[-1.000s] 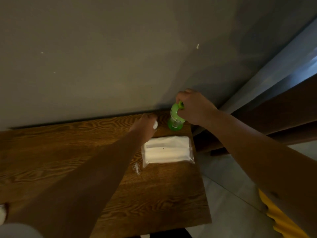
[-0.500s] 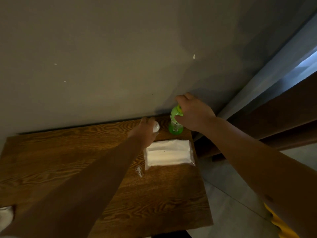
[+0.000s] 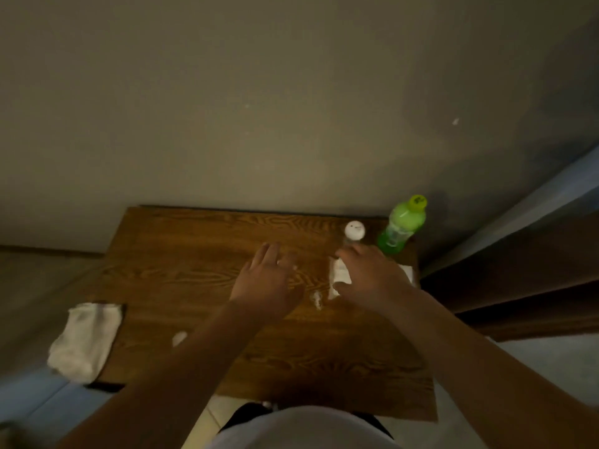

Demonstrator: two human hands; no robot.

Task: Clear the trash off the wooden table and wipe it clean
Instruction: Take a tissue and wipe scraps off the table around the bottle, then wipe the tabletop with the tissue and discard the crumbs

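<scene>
Head cam: table [image 3: 194, 273] not cleared yet — crumbs [image 3: 317, 299], scrap [image 3: 179, 338], green bottle [image 3: 402, 226] remain. Left hand [image 3: 265, 283] spread, empty; right hand [image 3: 372, 280] over tissue pack [image 3: 338, 273], grip unclear. Cloth [image 3: 82, 341] unused, wiping undone.

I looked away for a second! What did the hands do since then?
The right hand let go of the green bottle and pulled back over the tissue pack. The left hand released the white-capped bottle. Both bottles stayed standing by the wall.
</scene>
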